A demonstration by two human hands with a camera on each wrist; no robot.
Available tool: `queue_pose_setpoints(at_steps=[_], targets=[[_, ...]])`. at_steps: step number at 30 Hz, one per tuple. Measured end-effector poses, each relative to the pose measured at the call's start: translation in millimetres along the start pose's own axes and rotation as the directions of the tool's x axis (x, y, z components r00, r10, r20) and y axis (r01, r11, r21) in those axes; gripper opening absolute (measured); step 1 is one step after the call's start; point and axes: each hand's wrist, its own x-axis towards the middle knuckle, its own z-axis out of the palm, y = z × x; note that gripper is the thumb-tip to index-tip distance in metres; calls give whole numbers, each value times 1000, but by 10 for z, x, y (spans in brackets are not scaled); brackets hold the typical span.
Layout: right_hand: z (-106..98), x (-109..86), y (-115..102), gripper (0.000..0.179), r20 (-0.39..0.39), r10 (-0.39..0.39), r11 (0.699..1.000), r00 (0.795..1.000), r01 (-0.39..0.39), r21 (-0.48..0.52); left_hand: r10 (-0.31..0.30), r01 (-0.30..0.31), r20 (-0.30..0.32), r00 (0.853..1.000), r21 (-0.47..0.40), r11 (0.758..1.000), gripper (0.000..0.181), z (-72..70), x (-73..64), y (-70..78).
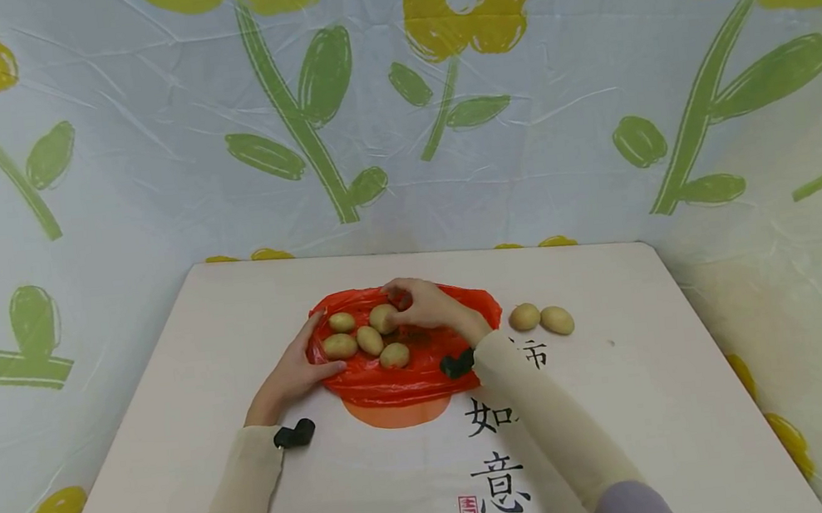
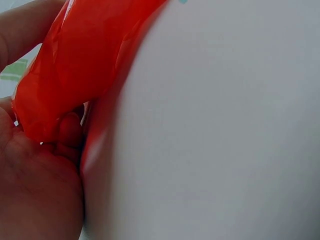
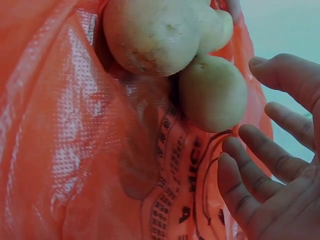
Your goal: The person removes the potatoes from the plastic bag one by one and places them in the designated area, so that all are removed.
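A red plastic bag lies spread on the table with several potatoes on its left half. At the bag's left edge my left hand holds the plastic between thumb and fingers; the left wrist view shows the red film bunched in its grasp. My right hand is over the bag, beside the rearmost potato. In the right wrist view its fingers are spread and loosely bent, apart from a rounded potato, and nothing is in the palm.
Two more potatoes, one next to another, lie on the table right of the bag. The white table carries black printed characters and an orange print. A flower-patterned curtain hangs behind and at both sides.
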Motion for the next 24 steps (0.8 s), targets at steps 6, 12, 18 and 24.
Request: queue_pose_setpoints(at_steps=[6, 12, 18, 24], targets=[[43, 3, 46, 53, 17, 8, 1000, 1000, -9, 27, -12, 12, 0, 1000, -8, 1000, 109, 3, 0, 2], [76, 29, 90, 56, 20, 23, 1000, 1000, -24, 8, -45, 45, 1, 999, -16, 999, 110, 1, -3, 12], [104, 22, 100, 57, 30, 41, 999, 999, -42, 25, -44, 44, 0, 999, -26, 999, 111, 4, -5, 8], [131, 22, 94, 57, 39, 35, 999, 999, -35, 9, -48, 48, -2, 999, -31, 998, 112, 7, 1, -2]])
